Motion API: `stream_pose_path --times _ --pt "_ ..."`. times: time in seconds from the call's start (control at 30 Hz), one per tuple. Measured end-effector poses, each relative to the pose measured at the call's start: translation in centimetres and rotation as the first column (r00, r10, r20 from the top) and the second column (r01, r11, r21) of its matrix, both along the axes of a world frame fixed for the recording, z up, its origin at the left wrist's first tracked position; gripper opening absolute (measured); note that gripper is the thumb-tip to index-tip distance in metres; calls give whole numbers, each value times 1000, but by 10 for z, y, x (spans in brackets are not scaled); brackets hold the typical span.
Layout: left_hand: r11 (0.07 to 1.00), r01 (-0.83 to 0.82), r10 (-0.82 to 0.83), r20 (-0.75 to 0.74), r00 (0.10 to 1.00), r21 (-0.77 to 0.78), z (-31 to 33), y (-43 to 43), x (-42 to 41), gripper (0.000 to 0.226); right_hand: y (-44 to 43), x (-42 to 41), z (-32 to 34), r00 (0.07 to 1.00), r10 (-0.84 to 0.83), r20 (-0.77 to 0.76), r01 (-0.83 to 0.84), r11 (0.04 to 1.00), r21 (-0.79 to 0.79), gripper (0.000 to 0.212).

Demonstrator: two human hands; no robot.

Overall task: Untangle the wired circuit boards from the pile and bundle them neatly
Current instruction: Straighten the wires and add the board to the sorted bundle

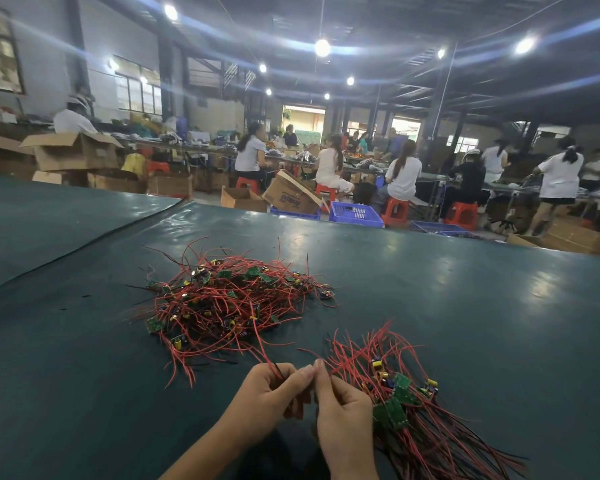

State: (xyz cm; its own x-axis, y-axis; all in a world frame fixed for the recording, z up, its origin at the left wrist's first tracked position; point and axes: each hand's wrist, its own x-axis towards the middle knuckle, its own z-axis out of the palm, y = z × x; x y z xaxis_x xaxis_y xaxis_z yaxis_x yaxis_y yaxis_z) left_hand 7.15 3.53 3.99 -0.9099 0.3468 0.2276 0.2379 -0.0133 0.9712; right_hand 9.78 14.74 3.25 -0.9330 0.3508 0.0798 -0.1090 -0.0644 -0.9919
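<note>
Wired circuit boards (229, 299) are lying in a tangled red pile (201, 306) out on the dark bench (482, 306), beyond the hands, and we are mid-extraction! The left hand (267, 393) is curling its fingers (291, 375) round a thin strand (262, 351) trailing off the pile's near edge. The right hand (343, 407) is pinching the gathered bundle (409, 403) by its wires, boards clustering just beside the palm and leads fanning out to the right. Both sets of fingertips are touching. By my reading, one more board is being teased free. Next, it is calling for a slow, steady pull so neighbours aren't dragging along, then laying it alongside the bundle.
</note>
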Motion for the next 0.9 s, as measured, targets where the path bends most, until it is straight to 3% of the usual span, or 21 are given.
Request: stream_pose_path --times 0.23,0.4,0.5,0.6,0.73,0.8,0.9 --pt "997 70 -70 0 998 -24 10 -2 2 38 33 -11 7 979 -161 122 189 943 -275 28" --pt "996 82 -82 -4 997 -38 17 -8 2 33 61 -16 10 961 -261 89 273 852 -448 29" --pt "998 55 -55 -7 998 -9 16 -9 0 35 62 -16 10 960 -275 52 267 843 -467 29" --pt "997 -73 72 33 997 30 12 -9 -4 44 61 -15 10 952 -304 26 282 844 -456 32" --pt "972 -213 204 96 974 94 6 -8 -7 35 56 -11 13 956 -290 -46 237 856 -459 31" --pt "950 -270 241 181 954 158 5 -6 -10 34 53 -9 15 961 -261 -96 180 848 -499 33" --pt "904 -321 210 361 909 281 5 -7 -13 35 53 -6 18 973 -177 -151 63 825 -562 57"
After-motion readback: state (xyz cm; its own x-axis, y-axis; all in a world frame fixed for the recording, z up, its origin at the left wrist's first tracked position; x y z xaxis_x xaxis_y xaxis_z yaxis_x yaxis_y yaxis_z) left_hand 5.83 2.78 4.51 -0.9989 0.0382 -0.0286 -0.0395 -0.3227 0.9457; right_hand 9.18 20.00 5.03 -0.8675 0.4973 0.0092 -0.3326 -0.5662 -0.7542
